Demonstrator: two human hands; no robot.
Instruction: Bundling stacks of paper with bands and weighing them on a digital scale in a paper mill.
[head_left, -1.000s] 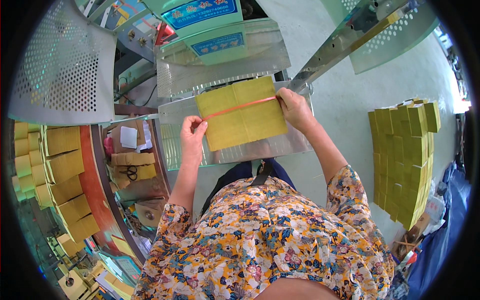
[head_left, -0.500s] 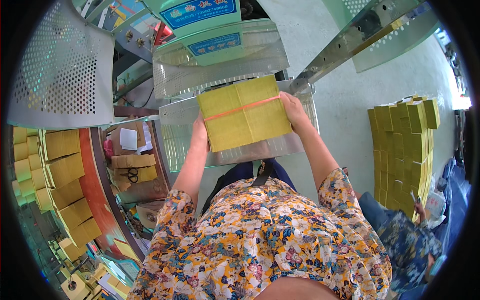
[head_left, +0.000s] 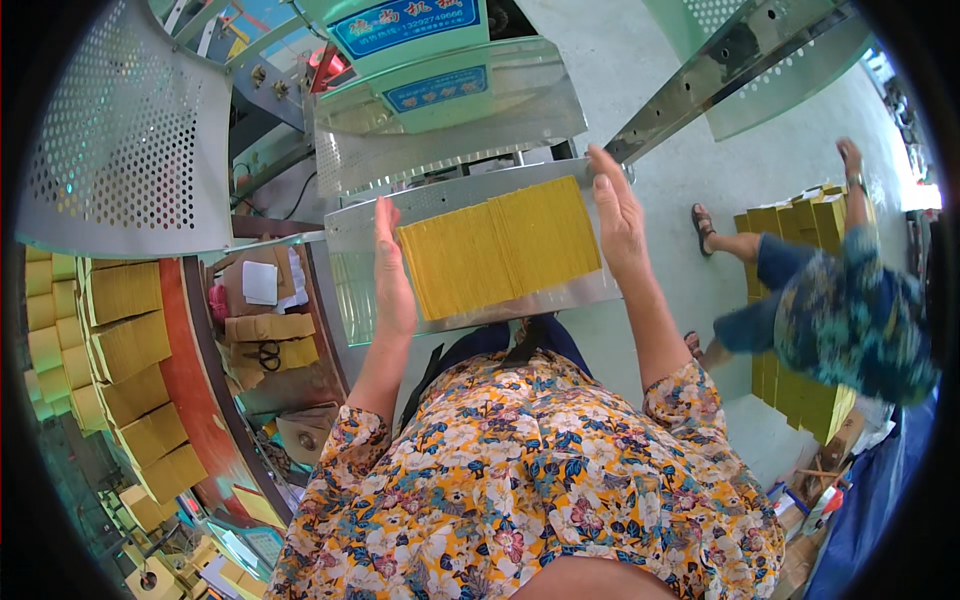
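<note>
A block of yellow paper (head_left: 500,247) lies on a shiny metal tray (head_left: 355,225) in front of me, many thin sheet edges showing along its top. My left hand (head_left: 393,275) stands upright at the block's left end, fingers stretched out; whether its palm touches the paper I cannot tell. Beyond the right end is my right hand (head_left: 620,220), open, its fingers pointing away from me and a small gap between it and the paper. No band shows around the block.
A green machine (head_left: 405,35) with a clear cover (head_left: 450,110) stands behind the tray. Yellow bundles (head_left: 130,340) line a red board (head_left: 185,370) at left, near scissors (head_left: 265,355). At right, a person (head_left: 840,310) leans over stacked yellow bundles (head_left: 790,385).
The paper block, held up with a pink band across it, now lies on the tray with sheet edges upward and no band visible. Both hands have opened. The person at right has moved farther forward.
</note>
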